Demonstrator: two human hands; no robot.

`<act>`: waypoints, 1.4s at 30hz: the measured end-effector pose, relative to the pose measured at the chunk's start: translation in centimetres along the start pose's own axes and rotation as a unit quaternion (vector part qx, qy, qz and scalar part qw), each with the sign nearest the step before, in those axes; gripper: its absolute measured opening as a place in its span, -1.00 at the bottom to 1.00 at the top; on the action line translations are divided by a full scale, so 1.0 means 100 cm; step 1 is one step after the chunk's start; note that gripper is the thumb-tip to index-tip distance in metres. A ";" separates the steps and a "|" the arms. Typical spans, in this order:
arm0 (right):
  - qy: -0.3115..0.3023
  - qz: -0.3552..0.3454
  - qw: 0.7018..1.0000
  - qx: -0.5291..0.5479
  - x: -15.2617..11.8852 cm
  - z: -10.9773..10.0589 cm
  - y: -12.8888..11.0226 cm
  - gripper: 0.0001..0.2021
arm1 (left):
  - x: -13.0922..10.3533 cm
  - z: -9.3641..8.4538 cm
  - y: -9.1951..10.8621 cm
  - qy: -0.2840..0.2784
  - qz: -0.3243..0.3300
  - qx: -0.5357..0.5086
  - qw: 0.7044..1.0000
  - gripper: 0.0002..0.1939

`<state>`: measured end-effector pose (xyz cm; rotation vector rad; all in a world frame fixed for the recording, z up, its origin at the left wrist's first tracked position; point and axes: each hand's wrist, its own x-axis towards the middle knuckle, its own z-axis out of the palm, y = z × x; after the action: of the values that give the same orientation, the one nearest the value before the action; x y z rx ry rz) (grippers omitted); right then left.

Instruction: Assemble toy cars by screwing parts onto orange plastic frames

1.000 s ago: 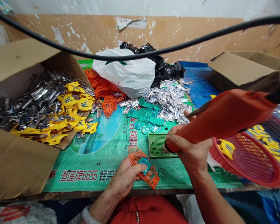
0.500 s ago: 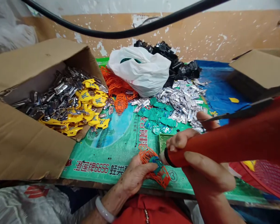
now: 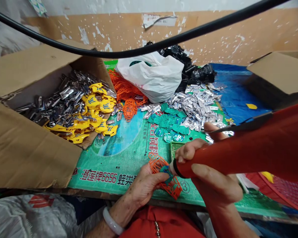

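Observation:
My left hand is closed around an orange lattice plastic frame, with the thumb against a teal plastic piece on it. A thick red electric screwdriver lies in my right hand, fingers wrapped about its front part. Its tip meets the teal piece, so the exact contact point is hidden. Just behind the tool's nose stands a small green basket, partly covered by my right fingers. Beyond it are a pile of teal pieces and a heap of silvery parts.
At left, an open cardboard box spills yellow parts and dark shiny pieces. Farther back are orange frames, a white bag and black parts. A black cable crosses above. A pink-red basket sits at right.
The black cable hangs lower and has swung in view. The electric screwdriver and my right hand have shifted slightly left; my left hand keeps hold of the frame almost unmoved.

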<state>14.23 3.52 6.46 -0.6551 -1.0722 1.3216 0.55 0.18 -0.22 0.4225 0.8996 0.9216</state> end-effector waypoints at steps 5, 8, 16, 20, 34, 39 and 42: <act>-0.009 -0.009 1.000 -0.020 -0.004 0.000 0.001 -0.45 | 0.003 -0.002 -0.004 -0.013 0.015 -0.003 1.000 -0.77; -0.009 -0.016 0.999 -0.029 -0.005 -0.001 0.002 -0.47 | 0.004 -0.003 -0.005 -0.024 0.024 0.008 0.999 -0.81; -0.014 -0.012 0.999 -0.044 -0.006 -0.002 0.007 -0.40 | 0.005 -0.006 -0.009 -0.044 0.036 0.021 0.998 -0.80; -0.025 -0.019 0.998 -0.061 -0.005 -0.004 0.013 -0.44 | 0.007 -0.006 -0.008 -0.035 0.030 0.022 0.999 -0.81; -0.032 -0.024 0.997 -0.065 -0.002 -0.003 0.005 -0.44 | 0.004 -0.004 -0.005 -0.024 0.025 0.018 0.999 -0.81; 0.083 -0.056 0.993 -0.069 0.013 -0.024 -0.011 -0.47 | 0.000 -0.007 -0.002 0.001 -0.002 0.024 1.000 -0.71; 0.111 -0.038 0.987 -0.110 0.017 -0.040 -0.007 -0.77 | 0.000 -0.006 -0.002 0.015 -0.006 0.039 0.999 -0.69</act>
<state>17.93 5.78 5.84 -0.8968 -1.0569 1.0457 0.13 0.01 -0.68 0.4706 0.9659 0.8869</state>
